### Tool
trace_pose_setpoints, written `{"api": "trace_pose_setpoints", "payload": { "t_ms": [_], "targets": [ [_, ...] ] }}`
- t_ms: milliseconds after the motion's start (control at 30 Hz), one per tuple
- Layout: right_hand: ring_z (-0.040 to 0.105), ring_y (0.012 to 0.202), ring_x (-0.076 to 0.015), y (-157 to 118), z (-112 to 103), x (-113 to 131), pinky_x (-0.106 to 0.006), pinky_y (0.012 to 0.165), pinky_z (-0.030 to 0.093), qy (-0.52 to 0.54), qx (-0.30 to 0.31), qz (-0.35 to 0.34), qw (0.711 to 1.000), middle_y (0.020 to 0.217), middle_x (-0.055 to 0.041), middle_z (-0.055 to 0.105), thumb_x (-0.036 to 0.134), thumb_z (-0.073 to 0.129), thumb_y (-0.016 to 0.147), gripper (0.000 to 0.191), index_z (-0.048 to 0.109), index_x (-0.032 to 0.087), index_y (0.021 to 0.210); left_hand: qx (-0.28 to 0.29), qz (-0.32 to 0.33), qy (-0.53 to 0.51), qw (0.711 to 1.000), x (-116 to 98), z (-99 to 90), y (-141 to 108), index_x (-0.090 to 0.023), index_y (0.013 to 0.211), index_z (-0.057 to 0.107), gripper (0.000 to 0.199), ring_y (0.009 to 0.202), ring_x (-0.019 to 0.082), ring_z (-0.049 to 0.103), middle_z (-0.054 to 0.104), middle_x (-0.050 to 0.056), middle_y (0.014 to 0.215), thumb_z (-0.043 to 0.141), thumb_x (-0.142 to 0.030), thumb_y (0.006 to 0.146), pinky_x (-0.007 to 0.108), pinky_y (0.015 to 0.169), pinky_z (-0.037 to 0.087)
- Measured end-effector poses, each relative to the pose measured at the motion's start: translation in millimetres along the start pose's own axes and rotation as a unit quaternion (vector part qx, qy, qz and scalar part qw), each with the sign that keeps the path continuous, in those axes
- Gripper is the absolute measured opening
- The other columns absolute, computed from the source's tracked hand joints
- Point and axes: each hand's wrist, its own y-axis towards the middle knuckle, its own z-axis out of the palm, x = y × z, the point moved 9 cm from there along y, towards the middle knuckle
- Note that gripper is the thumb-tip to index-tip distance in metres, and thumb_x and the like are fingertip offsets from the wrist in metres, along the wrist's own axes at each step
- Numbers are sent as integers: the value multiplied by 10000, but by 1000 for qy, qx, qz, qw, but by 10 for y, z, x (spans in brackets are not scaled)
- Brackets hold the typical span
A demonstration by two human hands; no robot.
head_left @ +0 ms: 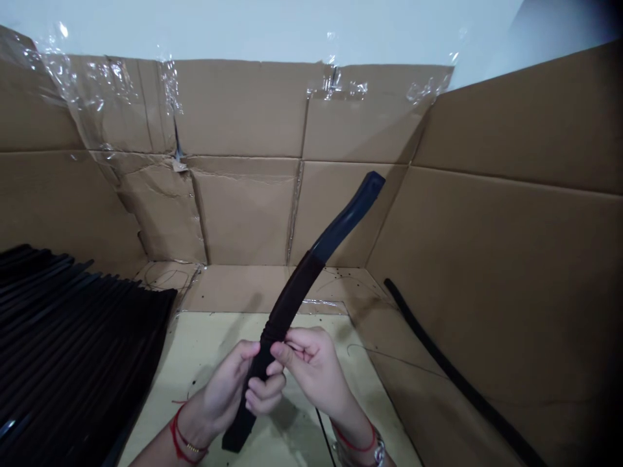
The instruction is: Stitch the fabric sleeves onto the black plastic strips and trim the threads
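A curved black rubber-sleeved strip (292, 308) stands up at a slant between my hands, its lower end reaching below them. Its upper end is a bare, glossy dark blue piece (351, 209) that emerges from the matte black sleeve. My left hand (226, 389) wraps around the strip's lower part. My right hand (306, 363) pinches the strip just above, with its fingers against the left hand's fingers. A red cord circles each wrist, and a metal watch or bracelet shows on the right wrist.
A large stack of black strips (73, 340) lies at the left, beside a pale work board (204, 357). Cardboard walls (506, 130) surround the area, patched with clear tape. A loose black strip (462, 383) leans along the right wall, and thin wires lie about.
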Motion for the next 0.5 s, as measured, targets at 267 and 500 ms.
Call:
{"api": "trace_pose_setpoints", "payload": {
  "t_ms": [267,500],
  "targets": [
    [550,386,-102,-83,83,112,-151,355,389,-9,-36,-50,998,463,1,541,409,673,820,370,581,122,606,-51,-22,23,998,139,-56,-21,-187,576,385,617,316,15,106,180,-124,379,499,-773,729,175,333,55],
    [593,374,-121,-158,54,147,-145,348,418,-25,-84,-62,994,463,-16,588,394,651,846,334,604,123,656,-37,6,52,998,82,49,-33,-183,572,397,615,349,28,120,179,-111,413,449,-769,753,193,366,62]
  ]
}}
